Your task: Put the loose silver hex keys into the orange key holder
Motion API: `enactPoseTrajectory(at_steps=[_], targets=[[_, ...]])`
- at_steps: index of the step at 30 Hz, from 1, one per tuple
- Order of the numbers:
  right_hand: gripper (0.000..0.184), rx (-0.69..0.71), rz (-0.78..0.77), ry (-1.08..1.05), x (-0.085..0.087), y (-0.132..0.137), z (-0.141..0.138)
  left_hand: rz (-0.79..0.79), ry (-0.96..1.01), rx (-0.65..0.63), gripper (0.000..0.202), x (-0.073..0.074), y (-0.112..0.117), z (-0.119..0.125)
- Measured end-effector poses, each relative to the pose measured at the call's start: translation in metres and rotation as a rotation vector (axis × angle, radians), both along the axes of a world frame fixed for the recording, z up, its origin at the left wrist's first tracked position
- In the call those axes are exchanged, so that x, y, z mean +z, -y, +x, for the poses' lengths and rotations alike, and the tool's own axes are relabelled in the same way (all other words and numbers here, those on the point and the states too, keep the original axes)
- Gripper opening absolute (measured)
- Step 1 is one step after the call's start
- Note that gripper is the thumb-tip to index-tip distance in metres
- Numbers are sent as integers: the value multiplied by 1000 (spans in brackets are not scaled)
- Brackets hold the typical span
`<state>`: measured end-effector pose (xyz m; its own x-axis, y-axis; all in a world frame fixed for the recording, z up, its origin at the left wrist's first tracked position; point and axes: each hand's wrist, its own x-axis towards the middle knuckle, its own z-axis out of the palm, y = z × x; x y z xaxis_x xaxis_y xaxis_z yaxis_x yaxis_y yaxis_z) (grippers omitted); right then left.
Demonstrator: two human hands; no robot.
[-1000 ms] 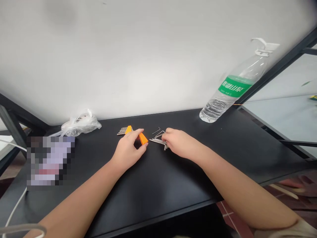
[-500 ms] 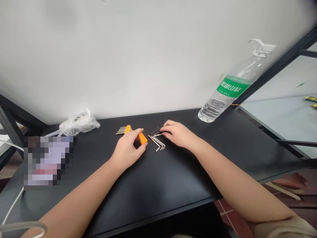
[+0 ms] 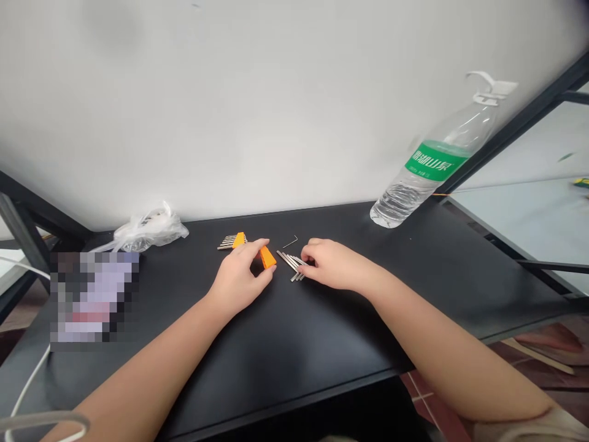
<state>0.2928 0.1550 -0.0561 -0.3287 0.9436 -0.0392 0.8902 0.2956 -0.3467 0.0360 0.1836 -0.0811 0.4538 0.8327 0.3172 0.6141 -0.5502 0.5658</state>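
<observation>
On a black table (image 3: 299, 344), my left hand (image 3: 239, 279) is curled around an orange hex-key holder (image 3: 266, 257), pinching it between thumb and fingers. Just to its right lies a bundle of several loose silver hex keys (image 3: 289, 263), and my right hand (image 3: 334, 265) rests on them with its fingers bent and pinched at their ends. One thin hex key (image 3: 291, 242) lies alone just behind the bundle. A second orange holder with keys in it (image 3: 232, 241) sits behind my left hand.
A clear water bottle with a green label (image 3: 432, 166) stands at the back right. A crumpled plastic bag (image 3: 150, 230) lies at the back left, with a blurred patch (image 3: 94, 298) in front of it. A white cable (image 3: 27, 393) runs along the left edge.
My right hand reached back towards the far loose keys, then returned onto the bundle, gathering it closer together. My left hand kept hold of the orange holder.
</observation>
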Motion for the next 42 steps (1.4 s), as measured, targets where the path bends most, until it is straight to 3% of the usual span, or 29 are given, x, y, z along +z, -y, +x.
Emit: enactPoseTrajectory(at_steps=[3,10,15,19,22,26,34,42], targets=[[28,-47,26,44,-2,6,-13,0,3,-2,51,0,-1,0],[5,55,53,28,-6,1,-13,-13,3,-1,52,2,0,1],[15,152,88,-99,-11,-9,-3,-21,0,1,52,3,1,2],[23,73,230,-184,-23,-27,10,-42,8,-2,53,2,1,1],[25,57,281,-128,-30,-44,19,-66,8,-24,55,1,0,1],[17,76,252,19,-27,-49,21,-76,5,-41,55,1,-1,0],[10,-105,139,332,-13,-32,13,-91,5,-35,56,1,0,-2],[14,-148,-3,4,-5,-27,23,-71,2,-38,55,1,-1,-2]])
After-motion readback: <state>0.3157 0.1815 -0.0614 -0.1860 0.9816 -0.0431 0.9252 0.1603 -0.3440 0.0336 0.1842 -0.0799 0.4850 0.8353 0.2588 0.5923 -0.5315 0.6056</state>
